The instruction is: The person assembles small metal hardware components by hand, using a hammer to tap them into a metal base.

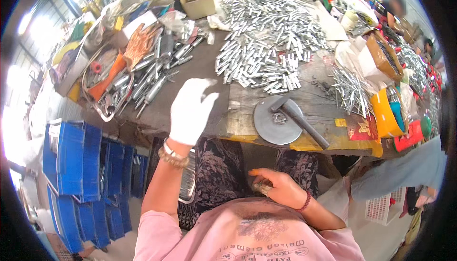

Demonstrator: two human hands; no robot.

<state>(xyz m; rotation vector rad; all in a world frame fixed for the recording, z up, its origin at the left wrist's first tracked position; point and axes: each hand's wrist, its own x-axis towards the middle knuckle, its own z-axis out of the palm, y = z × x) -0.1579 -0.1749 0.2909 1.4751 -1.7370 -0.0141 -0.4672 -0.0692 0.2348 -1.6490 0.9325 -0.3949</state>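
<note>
My left hand (192, 111), in a white glove, is raised over the near edge of the workbench (200, 66). Its thumb and fingers are apart, and nothing shows between them. Low over my lap is my bare right hand (282, 188), its fingers curled in. Something small and greyish shows at those fingers, too small to name. A hammer (307, 125) lies with its head on a round grey metal disc (266, 120), its handle reaching toward the bench edge. Beyond the disc spreads a big pile of short silver metal pieces (271, 37).
Long metal tools (154, 78) and an orange-handled item (107, 78) crowd the bench's left. Thin metal rods (351, 89) and a yellow container (386, 113) are on the right. Blue bins (78, 161) stack beside my left. A person's sleeved arm (404, 170) is at right.
</note>
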